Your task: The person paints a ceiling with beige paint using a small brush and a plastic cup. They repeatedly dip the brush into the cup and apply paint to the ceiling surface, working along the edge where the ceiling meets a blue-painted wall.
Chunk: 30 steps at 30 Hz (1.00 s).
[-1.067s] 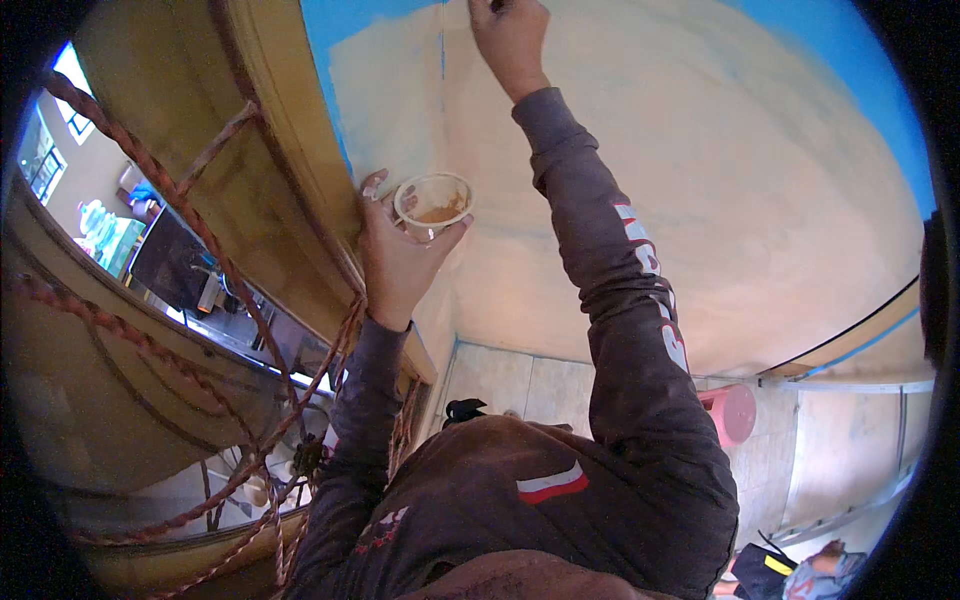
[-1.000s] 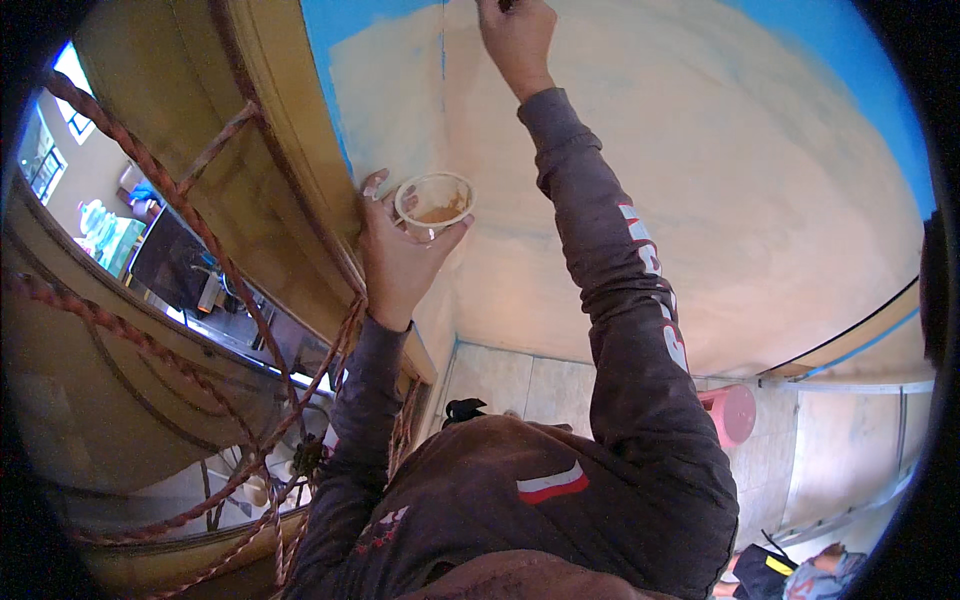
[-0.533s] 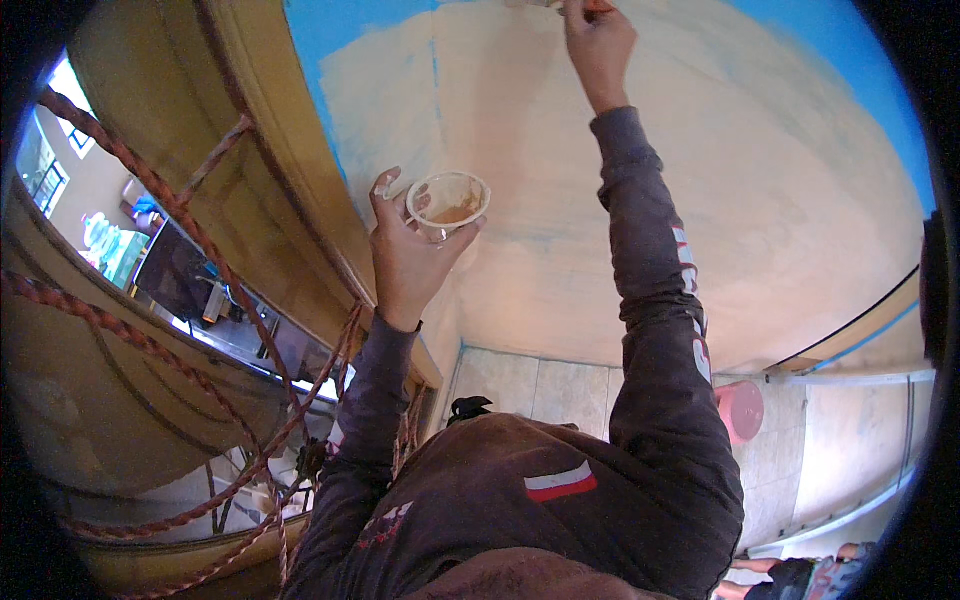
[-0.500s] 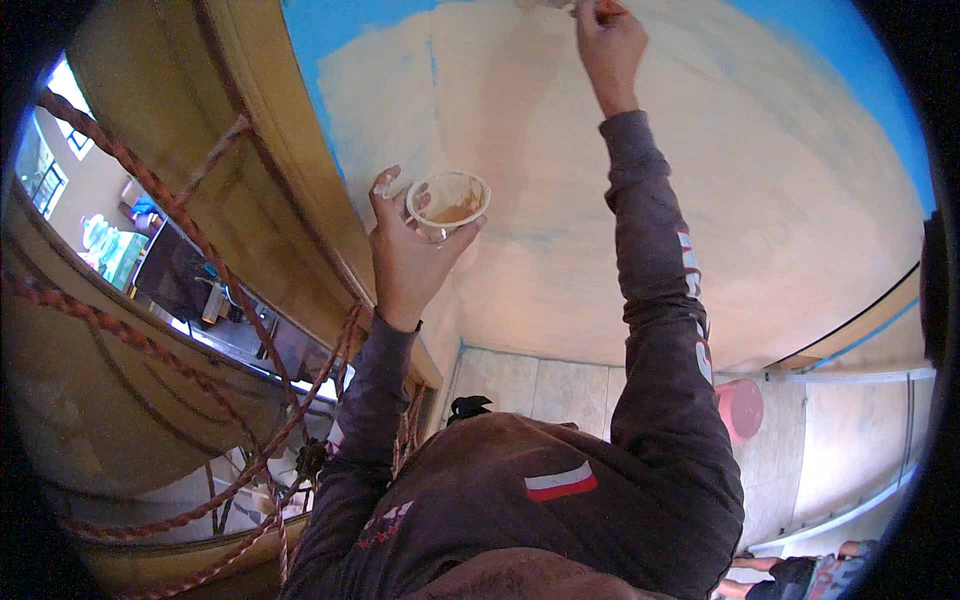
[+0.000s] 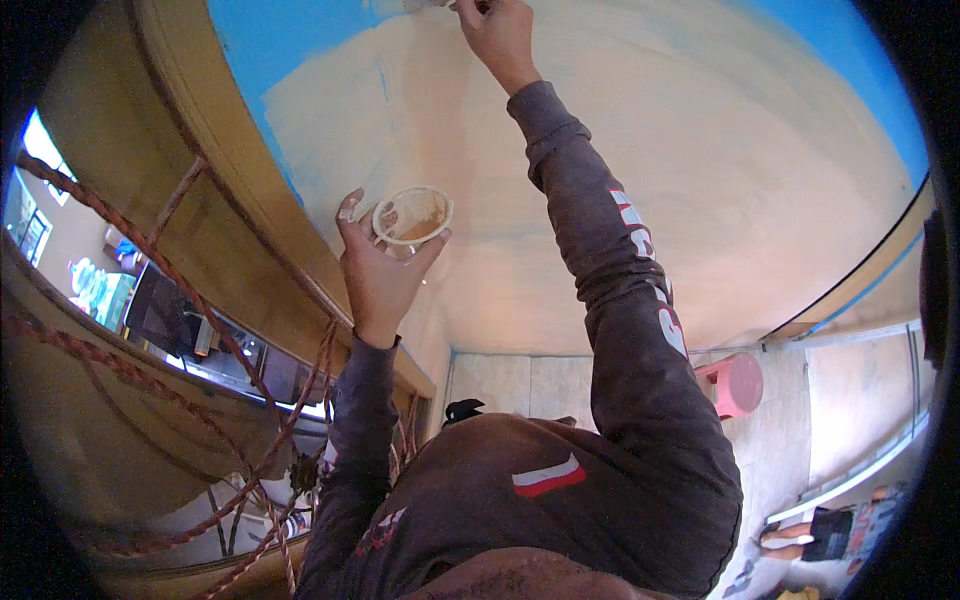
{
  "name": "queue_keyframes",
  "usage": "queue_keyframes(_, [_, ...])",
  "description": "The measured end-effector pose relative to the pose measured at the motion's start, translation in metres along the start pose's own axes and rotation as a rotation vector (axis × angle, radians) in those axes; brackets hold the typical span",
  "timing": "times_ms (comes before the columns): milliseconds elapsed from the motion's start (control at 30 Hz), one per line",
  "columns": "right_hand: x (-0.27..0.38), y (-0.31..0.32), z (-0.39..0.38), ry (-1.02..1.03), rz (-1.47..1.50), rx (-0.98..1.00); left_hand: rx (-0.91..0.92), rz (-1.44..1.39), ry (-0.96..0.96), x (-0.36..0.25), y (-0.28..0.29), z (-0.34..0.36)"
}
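My left hand (image 5: 382,285) is wrapped around a clear plastic cup (image 5: 402,243) with a pale rim. Some beige paint lies inside it, and whitish smears mark a fingertip. Raised to the top edge of the view, my right hand (image 5: 503,45) grips a paintbrush (image 5: 427,5), whose bristle end is at the wall and partly cut off by the frame. The wall (image 5: 620,230) in front of me is mostly covered in beige paint, with bright blue (image 5: 285,40) showing along its upper left and upper right.
Brown twisted ropes (image 5: 95,360) and a wooden frame (image 5: 215,190) stand close on my left, with another room visible through an opening. A pink stool (image 5: 740,385) is on the tiled floor (image 5: 490,382) to the right. Another person's legs (image 5: 825,535) show at lower right.
My right hand has moved left along the top of the wall with the brush. The view has shifted slightly; my left hand still holds the cup.
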State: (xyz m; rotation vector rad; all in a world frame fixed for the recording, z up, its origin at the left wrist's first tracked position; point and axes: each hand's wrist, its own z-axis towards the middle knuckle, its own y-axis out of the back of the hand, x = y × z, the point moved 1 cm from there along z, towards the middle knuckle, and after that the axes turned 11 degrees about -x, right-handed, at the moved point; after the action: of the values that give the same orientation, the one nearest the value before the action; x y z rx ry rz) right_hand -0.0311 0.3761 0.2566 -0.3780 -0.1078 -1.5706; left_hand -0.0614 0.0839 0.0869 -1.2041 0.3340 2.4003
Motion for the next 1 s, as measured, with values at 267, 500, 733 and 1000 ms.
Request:
queue_keyframes(267, [-0.05,0.132,0.036,0.046,-0.144,-0.12,0.042,-0.053,0.034,-0.011,-0.001,0.001])
queue_keyframes(500, [-0.08,0.271,0.059,0.006,-0.324,-0.091,0.089,-0.047,0.039,-0.016,-0.006,0.002])
queue_keyframes(733, [-0.055,0.296,0.04,0.182,-0.69,-0.318,0.119,-0.06,0.041,-0.007,-0.009,0.006])
queue_keyframes(1000, [-0.053,0.173,-0.008,0.364,-0.613,-0.109,0.082,-0.029,0.075,-0.015,-0.007,-0.001])
